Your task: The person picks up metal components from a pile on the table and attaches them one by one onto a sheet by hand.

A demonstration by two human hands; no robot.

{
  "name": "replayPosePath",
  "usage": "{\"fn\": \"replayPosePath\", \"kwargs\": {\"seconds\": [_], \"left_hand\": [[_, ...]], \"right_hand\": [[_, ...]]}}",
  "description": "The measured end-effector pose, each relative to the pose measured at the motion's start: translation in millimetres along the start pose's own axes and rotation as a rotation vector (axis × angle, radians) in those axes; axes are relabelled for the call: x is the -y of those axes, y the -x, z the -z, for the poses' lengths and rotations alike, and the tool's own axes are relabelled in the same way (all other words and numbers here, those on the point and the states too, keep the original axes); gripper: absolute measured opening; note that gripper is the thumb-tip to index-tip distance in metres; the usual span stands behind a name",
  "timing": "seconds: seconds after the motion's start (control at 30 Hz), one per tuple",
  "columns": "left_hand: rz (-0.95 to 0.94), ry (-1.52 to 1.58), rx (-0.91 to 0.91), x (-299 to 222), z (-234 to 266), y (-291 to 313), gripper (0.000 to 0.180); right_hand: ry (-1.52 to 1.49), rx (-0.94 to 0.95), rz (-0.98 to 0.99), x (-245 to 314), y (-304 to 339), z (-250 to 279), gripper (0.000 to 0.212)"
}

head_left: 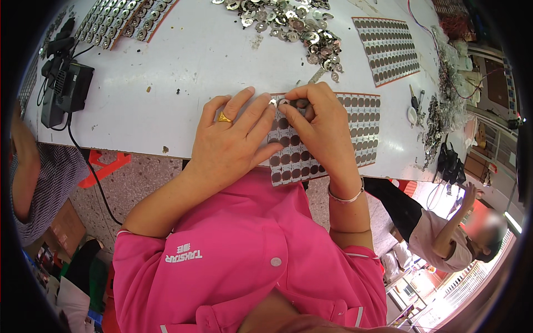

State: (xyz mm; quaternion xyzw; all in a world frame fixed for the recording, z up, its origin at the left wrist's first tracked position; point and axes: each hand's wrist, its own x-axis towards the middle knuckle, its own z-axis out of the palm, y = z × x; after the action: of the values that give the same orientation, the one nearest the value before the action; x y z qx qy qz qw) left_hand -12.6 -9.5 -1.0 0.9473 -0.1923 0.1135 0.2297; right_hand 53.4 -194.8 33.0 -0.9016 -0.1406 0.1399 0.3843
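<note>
A panel of white circuit boards [365, 130] with rows of round dark pads lies at the table's front edge, partly hidden under my right hand. My right hand [325, 125] is closed in a pinch at the panel's far left corner. Between its thumb and index finger is a small metal disc [283, 102]; more discs seem tucked under its curled fingers. My left hand [233, 130], a ring on one finger, lies flat with fingers stretched toward that corner. Its fingertips touch the panel's left edge beside a shiny bit of metal [272, 102].
Loose metal discs [300, 25] are heaped at the back. Another panel [386, 50] lies back right, and disc-covered panels [114, 22] back left. A black power adapter [72, 86] with a cable stands left. Small parts [433, 130] litter the right side. Another person [444, 238] is at right.
</note>
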Motion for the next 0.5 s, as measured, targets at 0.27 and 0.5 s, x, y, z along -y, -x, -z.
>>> {"fn": "replayPosePath", "kwargs": {"seconds": [0.27, 0.5], "left_hand": [[-0.008, -0.016, 0.003, -1.8, -3.0, 3.3, 0.058], [-0.034, -0.007, 0.007, -3.5, -5.5, 2.2, 0.059]], "right_hand": [[0.052, -0.13, 0.022, -0.4, 6.6, -7.9, 0.017], [0.021, -0.04, 0.085, -6.3, 7.0, -5.6, 0.013]]}}
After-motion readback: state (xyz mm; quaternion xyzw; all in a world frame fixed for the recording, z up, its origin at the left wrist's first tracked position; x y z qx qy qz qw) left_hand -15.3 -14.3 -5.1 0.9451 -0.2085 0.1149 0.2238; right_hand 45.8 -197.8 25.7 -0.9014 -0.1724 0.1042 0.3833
